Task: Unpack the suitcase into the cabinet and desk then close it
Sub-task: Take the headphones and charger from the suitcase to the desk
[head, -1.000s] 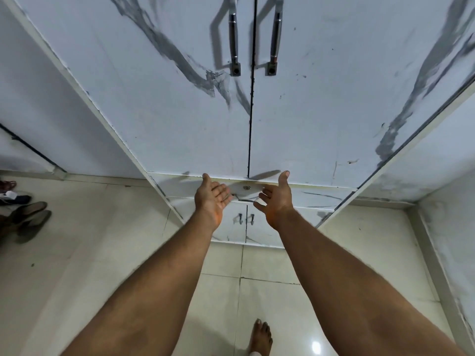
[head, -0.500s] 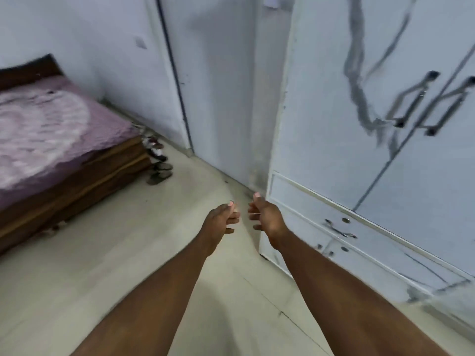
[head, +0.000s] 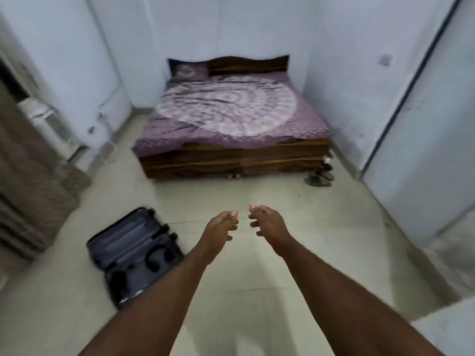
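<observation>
The dark suitcase [head: 133, 253] lies open on the floor at lower left, with black headphones [head: 158, 258] and other dark items inside; blur hides the details. My left hand [head: 221, 228] and my right hand [head: 267, 223] are stretched out in front of me over the bare floor, close together, fingers loosely curled, holding nothing. Both hands are to the right of the suitcase and apart from it. The white cabinet's edge [head: 424, 150] runs along the right side.
A wooden bed [head: 231, 124] with a purple patterned cover stands against the far wall. Sandals [head: 321, 176] lie by its right foot. A brown curtain [head: 28, 188] hangs at left beside a white appliance [head: 48, 124]. Tiled floor lies between me and the bed.
My view has swung left, from the closed cabinet doors to the room with the bed and the suitcase. Both hands stay empty and have drawn closer together.
</observation>
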